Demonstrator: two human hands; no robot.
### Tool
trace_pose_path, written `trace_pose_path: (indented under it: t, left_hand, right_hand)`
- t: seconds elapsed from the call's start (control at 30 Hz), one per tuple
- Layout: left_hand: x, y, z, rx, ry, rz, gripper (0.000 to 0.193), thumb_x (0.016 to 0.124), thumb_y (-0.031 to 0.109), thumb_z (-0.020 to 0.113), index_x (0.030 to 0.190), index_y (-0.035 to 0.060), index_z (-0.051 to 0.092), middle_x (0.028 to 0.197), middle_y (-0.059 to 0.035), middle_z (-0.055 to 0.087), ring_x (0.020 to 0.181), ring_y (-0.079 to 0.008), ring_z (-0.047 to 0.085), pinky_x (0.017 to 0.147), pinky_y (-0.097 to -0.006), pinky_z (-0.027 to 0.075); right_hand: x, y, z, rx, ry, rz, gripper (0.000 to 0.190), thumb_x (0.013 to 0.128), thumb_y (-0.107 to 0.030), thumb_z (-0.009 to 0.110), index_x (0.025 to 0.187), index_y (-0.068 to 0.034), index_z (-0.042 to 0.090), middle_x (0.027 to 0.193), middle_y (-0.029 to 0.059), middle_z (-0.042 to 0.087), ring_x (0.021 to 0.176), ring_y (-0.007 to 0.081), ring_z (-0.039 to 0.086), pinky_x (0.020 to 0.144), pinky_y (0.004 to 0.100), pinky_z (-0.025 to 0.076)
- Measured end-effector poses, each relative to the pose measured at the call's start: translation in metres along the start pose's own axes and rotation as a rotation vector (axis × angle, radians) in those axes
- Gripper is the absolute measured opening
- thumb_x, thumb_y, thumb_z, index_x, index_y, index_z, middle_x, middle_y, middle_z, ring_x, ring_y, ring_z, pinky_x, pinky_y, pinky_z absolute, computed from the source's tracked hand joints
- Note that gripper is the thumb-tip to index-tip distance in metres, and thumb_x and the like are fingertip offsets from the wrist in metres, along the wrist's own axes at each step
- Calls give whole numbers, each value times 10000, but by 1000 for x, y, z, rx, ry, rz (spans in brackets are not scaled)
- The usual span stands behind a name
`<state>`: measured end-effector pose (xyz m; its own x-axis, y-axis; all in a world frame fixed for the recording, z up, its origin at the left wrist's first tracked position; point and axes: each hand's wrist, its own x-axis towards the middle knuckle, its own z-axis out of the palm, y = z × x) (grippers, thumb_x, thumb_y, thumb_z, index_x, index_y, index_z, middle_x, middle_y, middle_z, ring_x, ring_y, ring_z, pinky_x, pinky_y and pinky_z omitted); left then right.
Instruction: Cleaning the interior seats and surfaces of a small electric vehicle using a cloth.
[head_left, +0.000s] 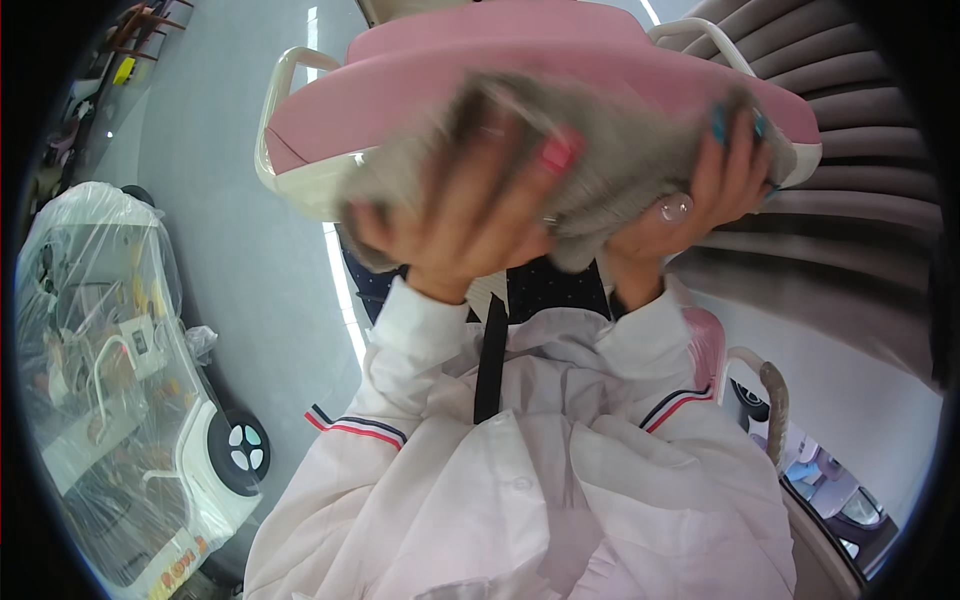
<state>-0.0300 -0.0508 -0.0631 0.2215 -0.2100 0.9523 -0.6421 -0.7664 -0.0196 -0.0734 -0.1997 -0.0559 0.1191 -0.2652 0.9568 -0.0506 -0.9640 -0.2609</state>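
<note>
A grey-beige cloth (626, 142) is bunched between my two hands, blurred by motion. My left hand (480, 202) grips its left part, with fingers spread over the fabric. My right hand (697, 187) holds the right end, fingers curled up around it. Just behind the cloth is a pink padded seat or cushion (450, 56) with a cream-white lower shell (315, 184). The cloth covers part of its near edge; whether the two touch, I cannot tell. A cream handle (281, 97) rises at its left, and another handle (712, 34) at its right.
To the left stands a white wheeled ride-on vehicle (191, 450) under clear plastic wrap. Grey floor (232, 172) runs between it and me. A ribbed grey-brown upholstered surface (862, 180) lies at the right. A plastic-wrapped curved handle (776, 412) is beside my right sleeve.
</note>
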Motion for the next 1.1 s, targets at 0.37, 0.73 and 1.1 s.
trace_pose_path:
  t: [0.37, 0.73, 1.1]
  left_hand:
    - [-220, -3, 59, -467, -204, -491, 626, 927, 434, 349, 1440, 154, 125, 1469, -192, -29, 1313, -506, 18, 982, -701, 81]
    - [36, 24, -2, -305, -86, -76, 386, 894, 294, 369, 1145, 103, 591, 1039, -53, 634, 989, -264, 568, 929, -428, 380]
    - [-84, 29, 24, 33, -30, -281, 908, 845, 484, 551, 1412, 159, -80, 1450, -183, -57, 1355, -317, 88, 1067, -532, 156]
  right_hand:
    - [-173, 62, -1, -183, -380, -273, 640, 806, -586, 418, 1384, -335, 306, 1490, -8, 177, 1347, 244, 232, 1051, 570, -22]
    - [14, -23, -19, -69, -382, 69, 495, 871, -462, 329, 1343, -323, 381, 1413, -15, 354, 1292, 229, 315, 1037, 579, 24]
    - [-109, 48, 0, 143, -582, -275, 590, 838, -588, 389, 1322, -253, 423, 1404, 1, 356, 1239, 233, 374, 1034, 496, 233]
